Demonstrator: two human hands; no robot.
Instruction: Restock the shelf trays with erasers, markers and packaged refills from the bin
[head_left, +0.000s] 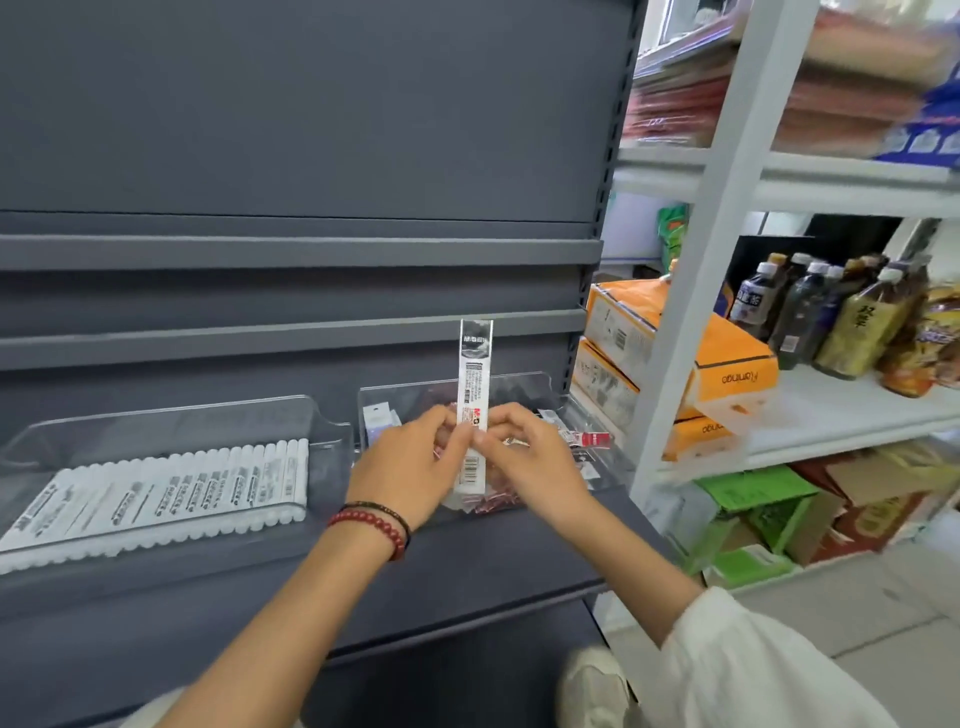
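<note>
**Refill pack pinched over right tray: slip risk**

Left hand (410, 467) and right hand (524, 457) both pinch one refill pack (474, 395) low down with curled fingertips. It stands upright above the right tray (540, 382). I judge it top-heavy: a loose pinch could tip it across the packets (592, 439) below. Counts: two trays; the left tray (156, 415) holds one row of markers (171, 493), roughly twenty; bin unseen
</note>
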